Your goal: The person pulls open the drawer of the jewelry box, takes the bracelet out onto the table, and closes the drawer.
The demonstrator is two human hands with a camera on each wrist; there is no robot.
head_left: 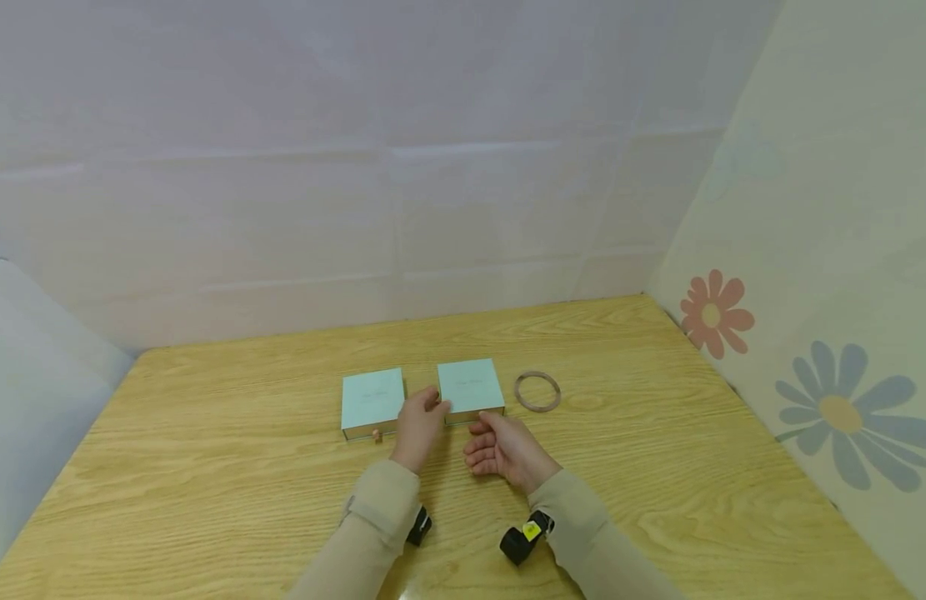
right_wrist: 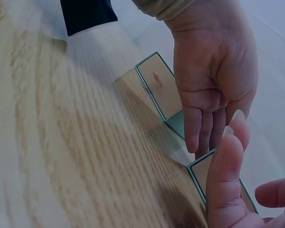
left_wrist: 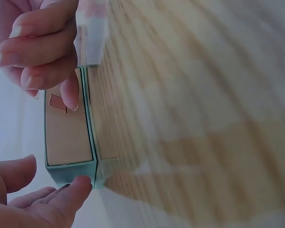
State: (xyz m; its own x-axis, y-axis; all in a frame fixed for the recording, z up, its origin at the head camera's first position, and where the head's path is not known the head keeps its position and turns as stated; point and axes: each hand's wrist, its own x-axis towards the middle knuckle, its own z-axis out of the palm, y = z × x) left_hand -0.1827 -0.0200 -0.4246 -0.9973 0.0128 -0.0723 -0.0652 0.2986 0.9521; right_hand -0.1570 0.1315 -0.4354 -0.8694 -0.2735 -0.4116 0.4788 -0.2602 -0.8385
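Left wrist reveals tab (left_wrist: 57, 102) perhaps touching right fingers (left_wrist: 70, 92).

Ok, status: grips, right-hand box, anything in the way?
Left grip at near-left corner of pale-blue rectangular box; right grip by its small pull tab, no pinch visible. Drawer front flush. Pinkish round ring off right, clear.

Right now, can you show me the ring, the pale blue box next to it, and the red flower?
Ring (head_left: 538, 408), head view: the near part of its band.
Pale blue box (head_left: 470, 382), head view: the middle of its top.
Red flower (head_left: 710, 315), head view: its round center.
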